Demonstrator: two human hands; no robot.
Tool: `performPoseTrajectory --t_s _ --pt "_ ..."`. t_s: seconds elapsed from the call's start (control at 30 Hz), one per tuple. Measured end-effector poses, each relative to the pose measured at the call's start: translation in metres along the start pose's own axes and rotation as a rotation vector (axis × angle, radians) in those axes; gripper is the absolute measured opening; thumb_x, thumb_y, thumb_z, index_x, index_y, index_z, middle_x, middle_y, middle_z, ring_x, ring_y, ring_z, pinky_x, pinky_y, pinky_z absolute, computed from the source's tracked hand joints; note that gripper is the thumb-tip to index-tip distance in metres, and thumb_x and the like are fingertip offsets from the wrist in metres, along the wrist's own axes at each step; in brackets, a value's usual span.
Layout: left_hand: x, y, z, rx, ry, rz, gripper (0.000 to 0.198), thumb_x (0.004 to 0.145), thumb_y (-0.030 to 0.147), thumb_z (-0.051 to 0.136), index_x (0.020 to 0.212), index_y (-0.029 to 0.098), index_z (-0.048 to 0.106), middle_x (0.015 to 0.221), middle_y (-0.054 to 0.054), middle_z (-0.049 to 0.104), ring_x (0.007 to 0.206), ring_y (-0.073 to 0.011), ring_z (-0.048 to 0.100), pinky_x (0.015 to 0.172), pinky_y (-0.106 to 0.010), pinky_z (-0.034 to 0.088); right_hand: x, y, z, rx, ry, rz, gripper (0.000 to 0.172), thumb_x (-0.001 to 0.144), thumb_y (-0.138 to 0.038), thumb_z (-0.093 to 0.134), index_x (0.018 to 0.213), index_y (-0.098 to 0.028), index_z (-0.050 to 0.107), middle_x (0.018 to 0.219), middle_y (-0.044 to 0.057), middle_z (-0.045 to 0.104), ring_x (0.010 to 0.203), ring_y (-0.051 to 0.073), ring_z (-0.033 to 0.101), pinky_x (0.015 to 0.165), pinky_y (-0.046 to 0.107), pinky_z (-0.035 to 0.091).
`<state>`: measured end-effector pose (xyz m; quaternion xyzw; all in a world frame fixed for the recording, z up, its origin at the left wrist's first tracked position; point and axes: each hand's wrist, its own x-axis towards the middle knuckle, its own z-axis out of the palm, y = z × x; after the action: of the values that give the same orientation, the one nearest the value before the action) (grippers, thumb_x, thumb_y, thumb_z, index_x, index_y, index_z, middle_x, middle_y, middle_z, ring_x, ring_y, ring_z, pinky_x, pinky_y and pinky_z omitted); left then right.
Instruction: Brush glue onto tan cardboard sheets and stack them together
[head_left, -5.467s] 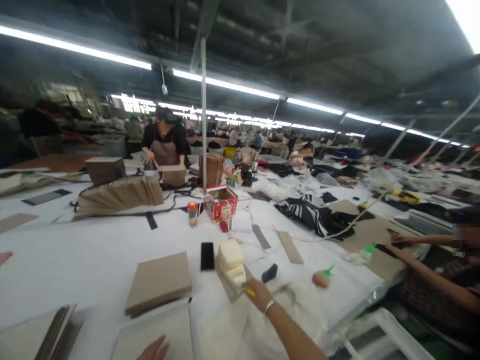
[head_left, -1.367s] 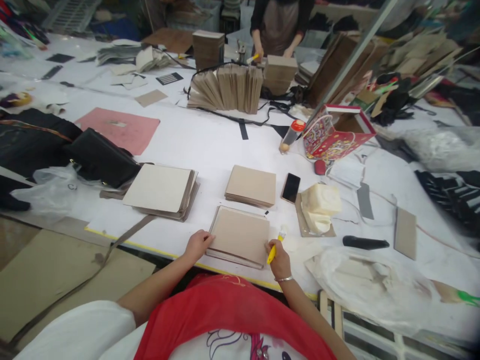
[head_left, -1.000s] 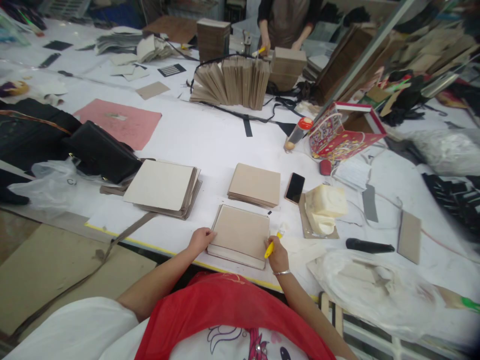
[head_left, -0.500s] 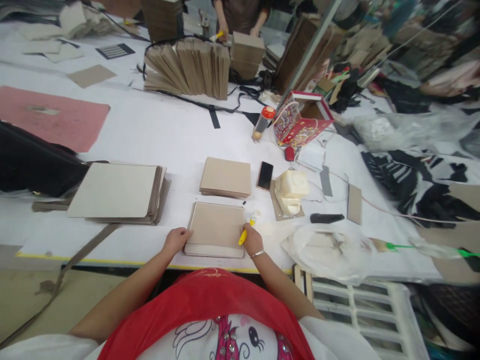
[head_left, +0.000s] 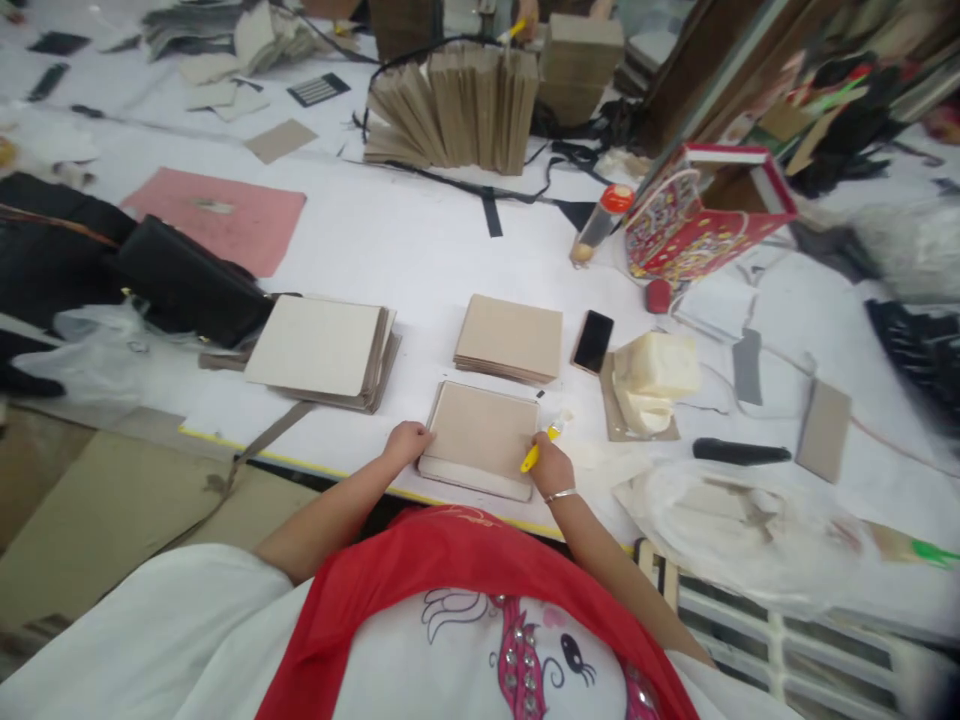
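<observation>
tan board (head_left: 484,428) lies between left hand (head_left: 409,443), pinching its edge, and right hand (head_left: 553,472), fingers gripping yellow brush (head_left: 531,457).

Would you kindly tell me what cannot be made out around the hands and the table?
Head view:
Yellow brush: part of the handle, hidden by the right hand.
Left hand: fingertips too small to place.
Co-worker's hand: the body beyond is cut off by the top edge.
Red bag: print too blurred to read.
</observation>
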<state>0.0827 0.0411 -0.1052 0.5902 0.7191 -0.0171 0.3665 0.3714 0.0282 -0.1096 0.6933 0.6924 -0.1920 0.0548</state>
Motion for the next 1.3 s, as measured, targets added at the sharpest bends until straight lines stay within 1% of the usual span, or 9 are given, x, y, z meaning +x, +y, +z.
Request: performPoseTrajectory --t_s 0.13,0.23,0.33,0.47,0.57,0.73,0.83,1.1,1.3 --pt "0.000 0.004 -0.016 0.088 -0.014 -0.048 0.031 0.074 0.043 0.054 0.071 0.014 0.066 0.066 -0.007 0.063 0.063 -0.0172 0.055 0.059 -0.026 0.036 0.003 -0.005 -0.010 -0.099 -0.047 -0.011 0.019 0.086 -0.027 0.044 0.101 -0.017 0.049 0.076 0.007 0.062 0.062 0.015 0.057 0.050 0.023 0.029" --pt "-0.004 0.004 -0.024 0.262 0.092 0.035 0.034 0.077 0.045 0.051 0.078 0.014 0.064 0.079 -0.011 0.062 0.075 -0.0212 0.056 0.064 -0.029 0.039 -0.002 -0.003 -0.030 -0.125 0.036 0.022 0.033 0.086 -0.043 0.044 0.104 -0.016 0.050 0.077 0.008 0.062 0.063 0.017 0.059 0.050 0.023 0.032" --pt "-0.011 0.011 -0.020 0.354 0.263 0.290 0.028 0.082 0.038 0.047 0.090 0.015 0.061 0.095 -0.012 0.057 0.091 -0.0231 0.051 0.077 -0.033 0.040 -0.009 -0.004 -0.058 0.045 0.189 -0.047 0.045 0.085 -0.050 0.040 0.116 -0.017 0.047 0.080 0.008 0.063 0.065 0.017 0.059 0.054 0.024 0.037" --pt "-0.017 0.030 -0.001 0.355 0.195 0.666 0.023 0.085 0.023 0.043 0.103 0.018 0.056 0.111 -0.011 0.051 0.103 -0.0228 0.044 0.087 -0.038 0.036 0.002 -0.033 -0.083 0.640 0.151 -0.152 0.049 0.089 -0.049 0.027 0.121 -0.018 0.047 0.072 0.002 0.062 0.053 0.011 0.056 0.052 0.022 0.042" --pt "-0.018 0.042 0.011 0.385 0.107 0.732 0.027 0.082 0.018 0.046 0.107 0.019 0.054 0.117 -0.010 0.049 0.106 -0.0236 0.042 0.088 -0.039 0.035 0.030 -0.076 -0.076 1.001 -0.004 -0.063 0.049 0.087 -0.051 0.025 0.101 -0.016 0.056 0.065 0.001 0.059 0.044 0.008 0.051 0.043 0.019 0.042" --pt "-0.016 0.046 0.013 0.445 0.061 0.695 0.025 0.080 0.019 0.046 0.103 0.020 0.056 0.112 -0.010 0.052 0.101 -0.0243 0.044 0.083 -0.039 0.036 0.068 -0.119 -0.042 1.172 -0.097 0.098 0.028 0.081 -0.041 0.046 0.089 -0.017 0.058 0.064 0.002 0.061 0.045 0.009 0.054 0.041 0.018 0.043" --pt "-0.015 0.045 0.012 0.456 0.046 0.680 0.025 0.079 0.019 0.048 0.103 0.020 0.056 0.113 -0.010 0.051 0.102 -0.0244 0.043 0.083 -0.038 0.037 0.069 -0.099 -0.034 1.146 -0.042 0.181 0.022 0.080 -0.036 0.050 0.084 -0.016 0.059 0.060 0.004 0.061 0.043 0.009 0.053 0.039 0.018 0.042" --pt "-0.014 0.045 0.016 0.462 0.062 0.668 0.031 0.077 0.020 0.051 0.108 0.022 0.054 0.122 -0.008 0.049 0.106 -0.0254 0.043 0.085 -0.038 0.037 0.030 0.015 -0.055 1.019 0.149 0.416 0.020 0.077 -0.034 0.051 0.082 -0.016 0.058 0.055 -0.001 0.056 0.040 0.007 0.052 0.037 0.016 0.038" --pt "-0.010 0.048 0.018 0.468 0.033 0.655 0.033 0.077 0.023 0.054 0.109 0.022 0.055 0.122 -0.008 0.050 0.108 -0.0254 0.044 0.087 -0.038 0.037 -0.013 0.056 -0.058 0.888 0.257 0.192 0.038 0.086 -0.040 0.038 0.118 -0.020 0.046 0.082 0.002 0.065 0.056 0.009 0.061 0.050 0.018 0.046"
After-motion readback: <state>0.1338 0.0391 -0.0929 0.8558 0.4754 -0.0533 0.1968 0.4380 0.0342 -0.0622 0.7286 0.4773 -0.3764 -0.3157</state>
